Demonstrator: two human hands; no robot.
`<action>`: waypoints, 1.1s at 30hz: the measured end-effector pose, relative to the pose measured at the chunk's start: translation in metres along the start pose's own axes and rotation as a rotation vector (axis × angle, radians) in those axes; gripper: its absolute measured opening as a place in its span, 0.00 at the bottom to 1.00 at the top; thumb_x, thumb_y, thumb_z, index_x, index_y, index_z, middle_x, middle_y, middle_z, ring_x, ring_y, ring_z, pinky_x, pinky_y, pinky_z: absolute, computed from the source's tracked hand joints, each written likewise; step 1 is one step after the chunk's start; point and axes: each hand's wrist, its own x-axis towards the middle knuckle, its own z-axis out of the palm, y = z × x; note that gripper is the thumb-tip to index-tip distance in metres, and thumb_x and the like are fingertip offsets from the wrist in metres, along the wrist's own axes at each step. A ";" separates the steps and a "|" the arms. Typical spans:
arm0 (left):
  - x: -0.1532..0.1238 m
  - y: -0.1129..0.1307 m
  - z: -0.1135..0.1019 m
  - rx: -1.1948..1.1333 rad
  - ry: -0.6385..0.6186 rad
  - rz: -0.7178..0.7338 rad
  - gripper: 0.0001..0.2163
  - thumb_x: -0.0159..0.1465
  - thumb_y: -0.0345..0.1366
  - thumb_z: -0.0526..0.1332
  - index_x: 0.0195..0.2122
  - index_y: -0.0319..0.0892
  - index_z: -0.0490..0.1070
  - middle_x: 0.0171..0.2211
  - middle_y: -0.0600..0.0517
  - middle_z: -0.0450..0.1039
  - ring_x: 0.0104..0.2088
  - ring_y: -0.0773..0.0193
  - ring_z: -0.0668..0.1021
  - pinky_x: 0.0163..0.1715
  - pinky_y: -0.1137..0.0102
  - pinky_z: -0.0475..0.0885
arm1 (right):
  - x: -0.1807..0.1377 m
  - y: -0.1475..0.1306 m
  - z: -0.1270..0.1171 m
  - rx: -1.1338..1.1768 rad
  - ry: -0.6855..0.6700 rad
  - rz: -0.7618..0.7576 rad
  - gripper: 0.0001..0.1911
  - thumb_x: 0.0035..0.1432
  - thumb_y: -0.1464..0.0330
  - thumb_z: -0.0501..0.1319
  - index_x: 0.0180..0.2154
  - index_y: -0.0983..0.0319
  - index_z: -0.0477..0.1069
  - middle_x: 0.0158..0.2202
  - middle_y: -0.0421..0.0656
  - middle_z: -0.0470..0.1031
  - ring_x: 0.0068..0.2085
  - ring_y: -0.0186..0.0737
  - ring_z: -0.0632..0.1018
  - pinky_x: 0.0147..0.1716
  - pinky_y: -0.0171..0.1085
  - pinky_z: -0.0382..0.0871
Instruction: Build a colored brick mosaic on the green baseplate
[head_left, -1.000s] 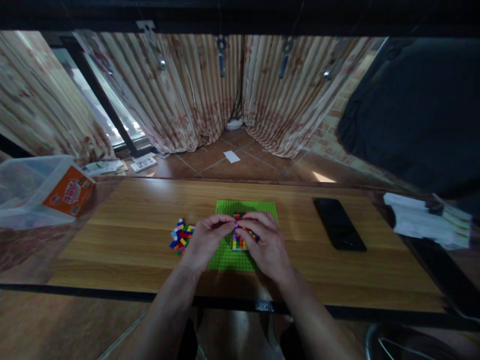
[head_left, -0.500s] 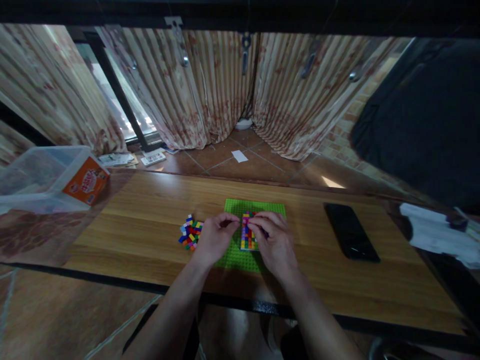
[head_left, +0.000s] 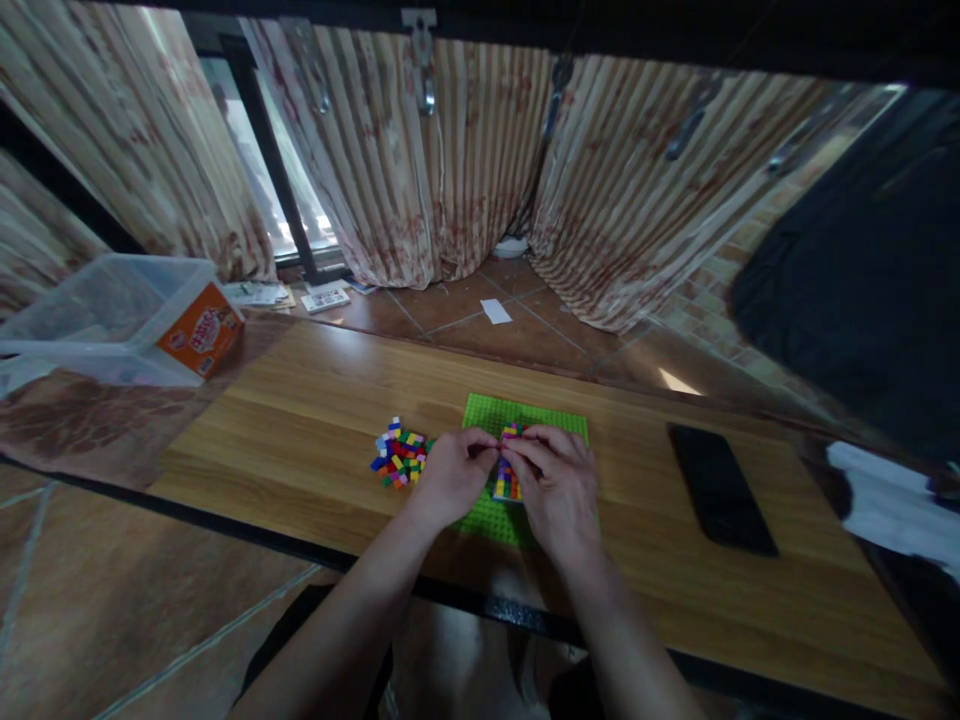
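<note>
A green baseplate (head_left: 525, 415) lies on the wooden table (head_left: 315, 420) in front of me. On it stands a small block of many-coloured bricks (head_left: 508, 482). My left hand (head_left: 450, 478) and my right hand (head_left: 559, 490) meet over this block, fingers curled and fingertips pinched at its top. What the fingertips hold is too small to make out. A loose pile of small coloured bricks (head_left: 400, 457) lies just left of my left hand.
A black phone (head_left: 720, 490) lies flat to the right of the plate. A clear plastic bin with an orange label (head_left: 124, 315) stands at the far left. White cloth or paper (head_left: 892, 500) sits at the right edge. Curtains hang behind the table.
The view has shifted, so the table now sits more to the right and tilted. Both hands stay pinched together over the coloured brick block on the green plate.
</note>
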 end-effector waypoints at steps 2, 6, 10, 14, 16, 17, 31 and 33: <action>-0.002 0.002 -0.001 0.034 0.000 0.002 0.11 0.61 0.32 0.57 0.36 0.42 0.81 0.34 0.50 0.82 0.36 0.61 0.80 0.39 0.70 0.74 | 0.001 -0.001 0.001 -0.036 0.012 0.000 0.06 0.63 0.65 0.64 0.37 0.54 0.81 0.41 0.43 0.78 0.43 0.45 0.73 0.43 0.45 0.64; -0.010 0.012 -0.004 0.159 0.000 0.021 0.13 0.63 0.31 0.56 0.38 0.44 0.81 0.37 0.50 0.83 0.38 0.59 0.81 0.41 0.69 0.74 | 0.000 -0.001 0.003 -0.047 0.029 -0.021 0.07 0.63 0.65 0.63 0.37 0.54 0.81 0.41 0.43 0.78 0.42 0.45 0.73 0.43 0.45 0.64; -0.020 0.021 -0.002 0.284 0.006 0.045 0.13 0.64 0.30 0.55 0.40 0.45 0.81 0.35 0.49 0.82 0.37 0.59 0.81 0.40 0.69 0.74 | -0.004 0.000 0.003 -0.069 0.040 -0.072 0.09 0.65 0.66 0.60 0.40 0.56 0.81 0.42 0.45 0.78 0.43 0.46 0.73 0.44 0.46 0.67; -0.029 0.024 0.003 0.380 -0.011 0.091 0.16 0.65 0.27 0.52 0.45 0.44 0.78 0.39 0.47 0.81 0.39 0.58 0.81 0.41 0.67 0.74 | -0.010 -0.002 0.003 -0.134 0.026 -0.120 0.13 0.67 0.70 0.57 0.45 0.56 0.79 0.44 0.47 0.77 0.46 0.47 0.73 0.48 0.48 0.67; -0.031 0.023 0.006 0.430 -0.015 0.109 0.17 0.66 0.27 0.51 0.48 0.43 0.76 0.42 0.45 0.81 0.42 0.57 0.81 0.44 0.66 0.74 | -0.013 -0.003 0.004 -0.160 0.014 -0.129 0.14 0.67 0.71 0.55 0.47 0.57 0.78 0.45 0.47 0.77 0.47 0.48 0.74 0.49 0.49 0.67; -0.031 0.022 0.007 0.454 -0.018 0.113 0.17 0.66 0.27 0.50 0.49 0.43 0.75 0.43 0.45 0.80 0.43 0.56 0.81 0.44 0.66 0.74 | -0.014 -0.004 0.004 -0.170 0.012 -0.129 0.14 0.67 0.71 0.55 0.48 0.58 0.78 0.46 0.48 0.77 0.47 0.48 0.74 0.49 0.49 0.67; -0.035 0.018 0.014 0.585 -0.029 0.139 0.20 0.62 0.24 0.52 0.54 0.40 0.70 0.47 0.43 0.78 0.48 0.55 0.79 0.51 0.63 0.74 | -0.021 -0.013 0.006 -0.186 0.001 -0.110 0.17 0.67 0.73 0.52 0.51 0.61 0.75 0.48 0.51 0.76 0.50 0.51 0.74 0.50 0.51 0.66; -0.035 0.016 0.015 0.593 -0.013 0.139 0.20 0.62 0.24 0.52 0.53 0.40 0.71 0.47 0.44 0.78 0.47 0.55 0.80 0.50 0.64 0.74 | -0.021 -0.013 0.006 -0.197 -0.002 -0.112 0.17 0.67 0.73 0.52 0.51 0.60 0.75 0.48 0.51 0.76 0.49 0.51 0.74 0.50 0.51 0.66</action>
